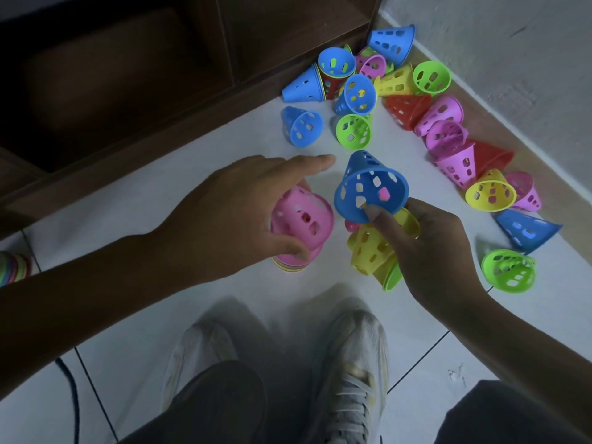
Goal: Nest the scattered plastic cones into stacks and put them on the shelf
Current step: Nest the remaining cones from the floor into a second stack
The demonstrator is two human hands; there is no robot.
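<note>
Single head-worn wide-angle view, looked forward and steeply down from above a white tiled floor (198,302), close in. Dark brown wooden shelf unit (134,91) filled the upper left of frame, grey textured wall (512,75) the upper right. No second view shared anything.

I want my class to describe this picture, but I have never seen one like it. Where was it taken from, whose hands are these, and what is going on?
The one picture comes from a camera worn on a person's head, looking down, so the hands are the wearer's own. The left hand grips a stack topped by a pink cone, standing on the white tiled floor. The right hand pinches a blue cone by its rim and also holds some yellow cones. More coloured cones lie scattered by the wall, beside a dark wooden shelf. Below are the person's shoes.
</note>
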